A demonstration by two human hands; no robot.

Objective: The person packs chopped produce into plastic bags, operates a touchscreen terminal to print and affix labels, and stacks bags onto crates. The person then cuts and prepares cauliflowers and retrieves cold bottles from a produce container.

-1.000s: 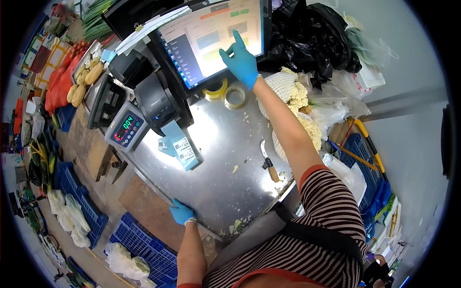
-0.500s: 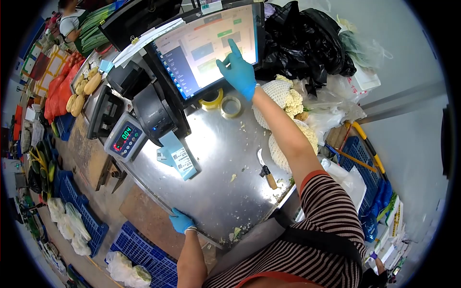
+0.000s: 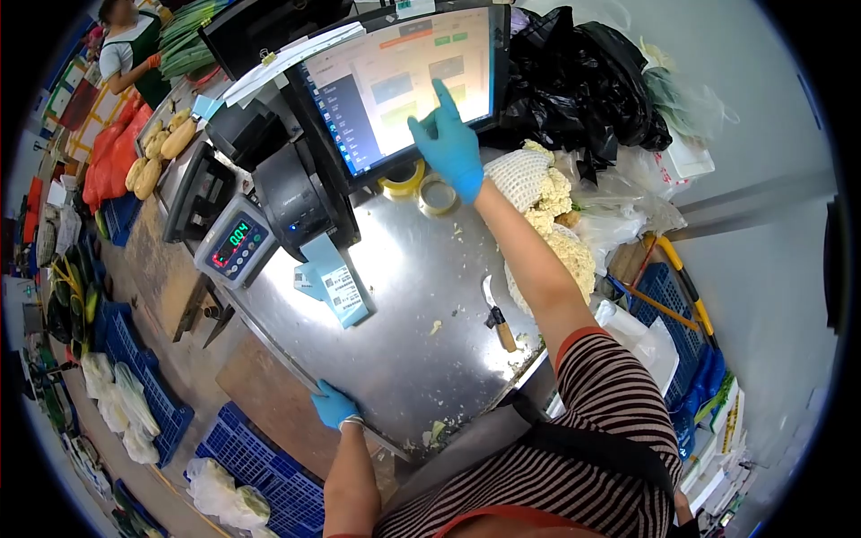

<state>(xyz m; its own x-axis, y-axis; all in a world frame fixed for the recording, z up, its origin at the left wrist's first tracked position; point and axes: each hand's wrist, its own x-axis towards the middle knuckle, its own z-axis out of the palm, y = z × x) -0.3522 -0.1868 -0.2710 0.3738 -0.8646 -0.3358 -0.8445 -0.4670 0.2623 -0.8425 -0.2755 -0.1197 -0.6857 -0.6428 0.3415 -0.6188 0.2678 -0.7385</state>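
Observation:
My right hand [image 3: 448,152], in a blue glove, is at a touchscreen monitor [image 3: 386,99]. Its index finger points up at the lower part of the lit display, the thumb stands apart, and nothing is held. My left hand [image 3: 335,405], also gloved, rests on the near left edge of the metal table [image 3: 404,350], with fingers apart and partly hidden. Left of the monitor stand a black label printer [image 3: 291,199] and a scale display [image 3: 238,240] reading 0.04. Printed labels [image 3: 341,287] on blue backing hang from the printer.
A curved knife [image 3: 499,314] with a wooden handle lies on the table. Cauliflower [image 3: 565,251] in netting and black plastic bags [image 3: 583,81] lie to the right. Tape rolls [image 3: 438,195] sit below the monitor. Blue crates [image 3: 260,466] stand at left; another person [image 3: 126,49] is at upper left.
My right index finger is a little lower on the display, and a green button on the screen has gone. The view has shifted slightly. My left hand stays at the table edge.

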